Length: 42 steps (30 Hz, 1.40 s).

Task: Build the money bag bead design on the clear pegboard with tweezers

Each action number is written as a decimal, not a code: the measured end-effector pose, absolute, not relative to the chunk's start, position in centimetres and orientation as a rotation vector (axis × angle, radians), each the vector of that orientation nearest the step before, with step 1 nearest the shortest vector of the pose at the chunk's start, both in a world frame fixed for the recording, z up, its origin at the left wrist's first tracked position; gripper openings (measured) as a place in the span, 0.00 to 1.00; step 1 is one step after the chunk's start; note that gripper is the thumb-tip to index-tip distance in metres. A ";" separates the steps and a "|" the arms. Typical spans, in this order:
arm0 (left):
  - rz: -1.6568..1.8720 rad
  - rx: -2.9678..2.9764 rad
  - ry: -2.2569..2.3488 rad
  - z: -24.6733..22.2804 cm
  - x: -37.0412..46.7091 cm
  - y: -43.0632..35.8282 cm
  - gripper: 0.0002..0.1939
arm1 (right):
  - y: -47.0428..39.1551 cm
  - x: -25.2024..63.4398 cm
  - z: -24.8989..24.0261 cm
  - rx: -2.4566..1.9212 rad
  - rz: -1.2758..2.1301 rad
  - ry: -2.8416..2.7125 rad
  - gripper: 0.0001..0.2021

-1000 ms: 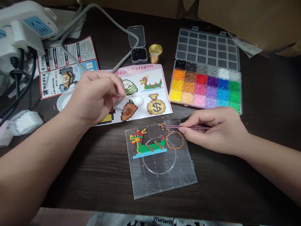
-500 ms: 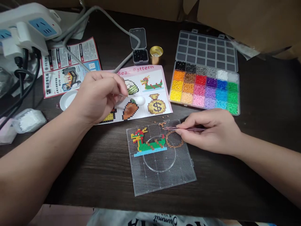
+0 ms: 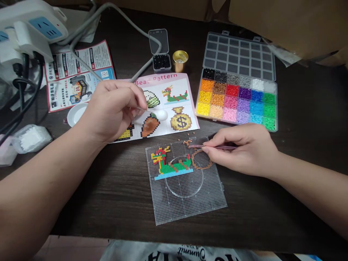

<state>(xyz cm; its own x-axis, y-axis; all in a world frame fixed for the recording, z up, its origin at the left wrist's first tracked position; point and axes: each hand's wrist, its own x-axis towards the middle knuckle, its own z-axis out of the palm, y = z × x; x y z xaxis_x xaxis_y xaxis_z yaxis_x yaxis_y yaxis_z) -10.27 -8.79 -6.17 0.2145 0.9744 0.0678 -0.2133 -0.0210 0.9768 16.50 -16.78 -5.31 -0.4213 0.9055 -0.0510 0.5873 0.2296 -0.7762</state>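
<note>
My left hand (image 3: 116, 108) is closed on the handle of a small white spoon (image 3: 161, 115), its bowl over the printed bead pattern sheet (image 3: 165, 130). My right hand (image 3: 241, 148) pinches thin tweezers (image 3: 223, 146), whose tips are at the top edge of the clear pegboard (image 3: 187, 206), by some brown beads (image 3: 187, 143). On the pegboard lie a green, red and yellow dragon boat of beads (image 3: 174, 167) and, to its right, a ring of brown beads (image 3: 201, 168), partly behind my right fingers. Whether the tips hold a bead is too small to tell.
The open bead case (image 3: 239, 99) stands at the back right. Behind the sheet are a small box of black beads (image 3: 161, 62) and a gold cup (image 3: 179, 62). A white power strip (image 3: 49, 27), gray cable (image 3: 125, 18), leaflet (image 3: 78, 79), and white dish (image 3: 76, 114) lie left.
The view has shifted very slightly. Both hands keep nearly the same places, with the spoon and the tweezers still held.
</note>
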 end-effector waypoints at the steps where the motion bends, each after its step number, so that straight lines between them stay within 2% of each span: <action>1: 1.172 1.181 0.870 -6.2 -10.3 -8.8 0.13 | -16.8 16.5 -5.3 -1.376 1.045 -2.095 0.05; 31: 1.180 1.179 0.867 -6.1 -10.3 -8.8 0.13 | -16.6 16.8 -5.1 -1.375 1.037 -2.064 0.04; 42: 1.039 1.093 0.970 -5.9 -11.0 -8.8 0.11 | -16.6 16.8 -5.2 -1.334 1.140 -1.963 0.04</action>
